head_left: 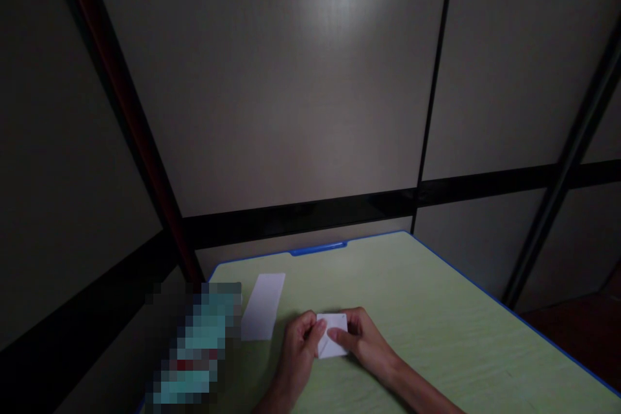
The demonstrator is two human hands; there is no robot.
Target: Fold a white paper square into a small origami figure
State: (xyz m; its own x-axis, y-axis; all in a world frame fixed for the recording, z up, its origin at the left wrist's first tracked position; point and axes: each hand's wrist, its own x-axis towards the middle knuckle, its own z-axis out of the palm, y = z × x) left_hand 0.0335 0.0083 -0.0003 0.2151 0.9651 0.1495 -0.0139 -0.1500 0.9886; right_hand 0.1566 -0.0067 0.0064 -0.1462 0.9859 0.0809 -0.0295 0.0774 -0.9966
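A small square of folded white paper is held just above the near part of the table. A diagonal fold line crosses its lower left part. My left hand pinches its left edge, thumb on top and fingers curled behind. From the other side my right hand grips it too, its thumb pressed flat near the middle of the sheet. The fingers under the paper are mostly hidden. To the left of my left hand, a long strip of white paper lies flat on the table.
The pale green table has a blue rim and a blue handle-like piece at its far edge. A pixelated teal item is at the left edge. Grey panelled doors with black bands stand right behind the table.
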